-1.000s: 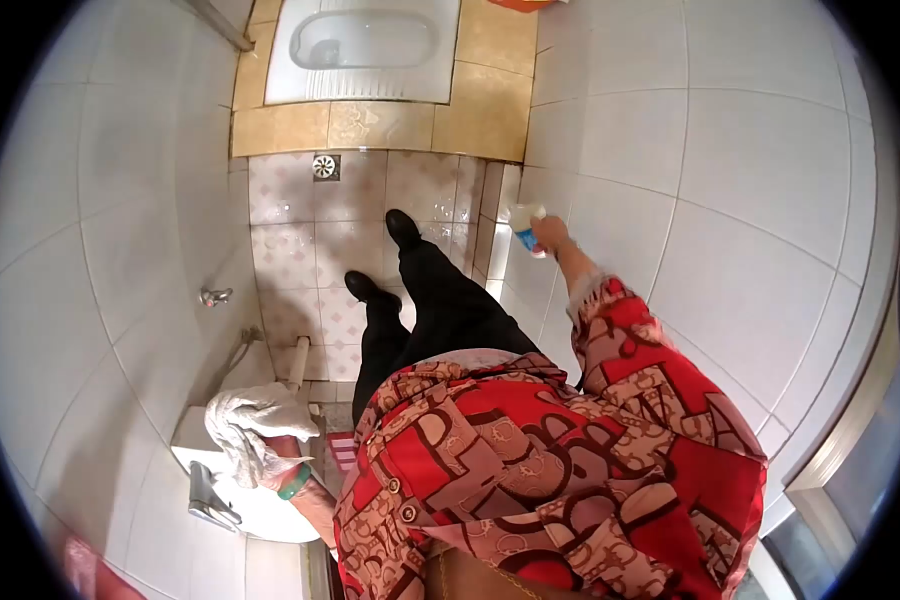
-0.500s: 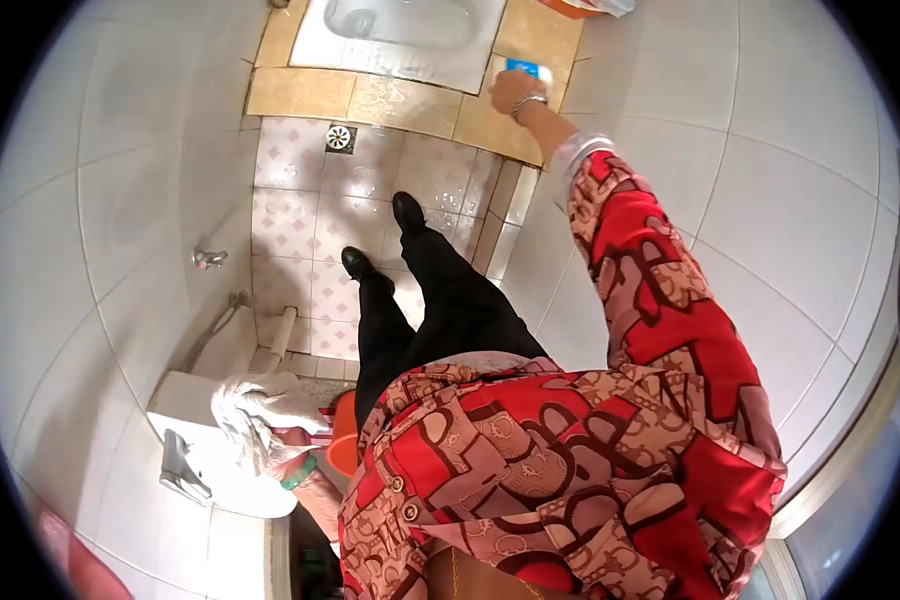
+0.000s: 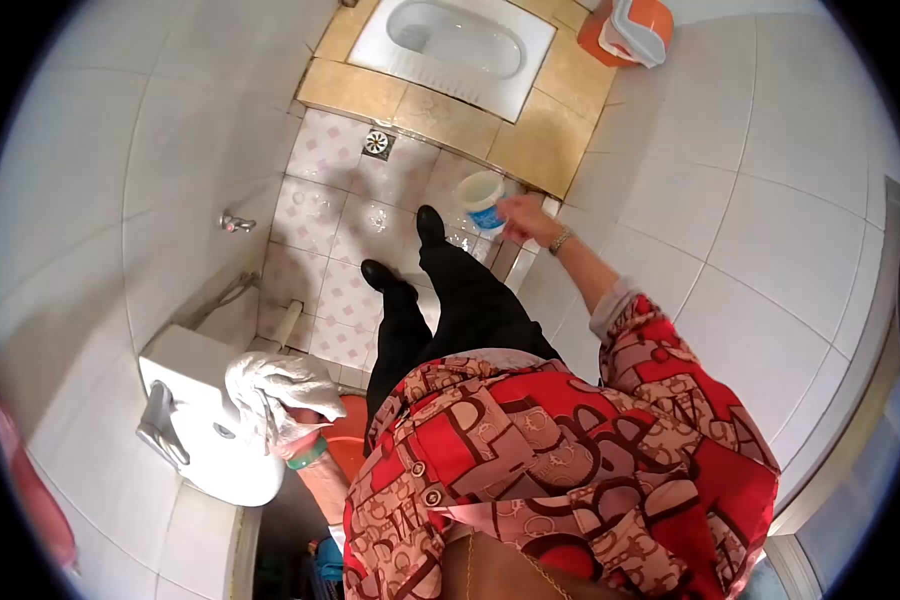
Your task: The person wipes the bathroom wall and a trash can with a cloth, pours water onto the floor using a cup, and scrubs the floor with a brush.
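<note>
My right hand (image 3: pixel 523 219) grips a small white plastic tub (image 3: pixel 482 188) with a blue label by its side, above the tiled floor near my shoes. The tub is tilted, its mouth turned up toward me; I cannot tell whether anything is in it. At the lower left, my left hand (image 3: pixel 302 432) holds a bunched white cloth (image 3: pixel 278 385) beside the sink. The cloth covers most of its fingers.
A squat toilet (image 3: pixel 530 95) is set in a raised tan-tiled step (image 3: pixel 448 122). An orange bin (image 3: pixel 610 40) stands at the back right. The wet floor has a drain (image 3: pixel 377 143). Left are a wall tap (image 3: pixel 236 222) and white sink (image 3: pixel 240 478); an orange-red bucket (image 3: pixel 350 440) is beside my leg.
My right hand has drawn back from the step with the tub, whose open mouth now shows. My left hand still holds the cloth near the sink. The view has shifted, revealing more of the bin.
</note>
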`<action>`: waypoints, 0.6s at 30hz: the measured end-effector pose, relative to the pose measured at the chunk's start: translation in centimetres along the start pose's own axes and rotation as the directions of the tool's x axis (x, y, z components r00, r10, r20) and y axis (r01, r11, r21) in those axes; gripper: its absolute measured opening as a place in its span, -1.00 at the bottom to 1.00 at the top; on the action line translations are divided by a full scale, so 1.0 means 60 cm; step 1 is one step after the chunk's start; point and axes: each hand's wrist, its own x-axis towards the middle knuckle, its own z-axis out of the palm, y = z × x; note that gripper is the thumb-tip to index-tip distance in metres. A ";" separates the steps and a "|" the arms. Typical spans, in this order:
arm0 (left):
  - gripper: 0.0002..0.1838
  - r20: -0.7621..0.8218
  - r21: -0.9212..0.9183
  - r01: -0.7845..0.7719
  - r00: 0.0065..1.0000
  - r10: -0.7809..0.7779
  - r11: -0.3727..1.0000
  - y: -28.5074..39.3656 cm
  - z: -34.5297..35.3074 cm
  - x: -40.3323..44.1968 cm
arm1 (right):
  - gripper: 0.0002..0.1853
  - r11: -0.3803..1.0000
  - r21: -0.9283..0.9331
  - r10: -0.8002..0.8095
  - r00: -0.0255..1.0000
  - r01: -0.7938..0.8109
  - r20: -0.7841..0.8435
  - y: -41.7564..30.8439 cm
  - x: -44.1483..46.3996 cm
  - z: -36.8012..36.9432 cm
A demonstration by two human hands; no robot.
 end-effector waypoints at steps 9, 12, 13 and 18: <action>-0.39 0.127 -0.112 -0.256 0.954 0.270 0.960 0.079 0.008 -0.104 | -0.71 0.933 -0.176 -0.077 0.651 0.314 0.755 -0.195 -0.162 0.453; -0.49 -0.142 -0.159 -0.566 0.824 0.549 0.809 0.128 -0.056 -0.140 | -0.73 0.873 -0.249 0.021 0.480 0.418 0.877 -0.251 -0.178 0.565; -0.53 -0.107 -0.175 -0.629 0.777 0.620 0.758 0.158 -0.107 -0.158 | -0.72 0.851 -0.271 0.067 0.418 0.451 0.906 -0.264 -0.192 0.620; -0.90 -0.214 -0.335 -0.747 0.654 0.725 0.575 0.159 -0.051 -0.165 | -0.69 0.773 -0.323 0.165 0.320 0.546 0.933 -0.285 -0.187 0.715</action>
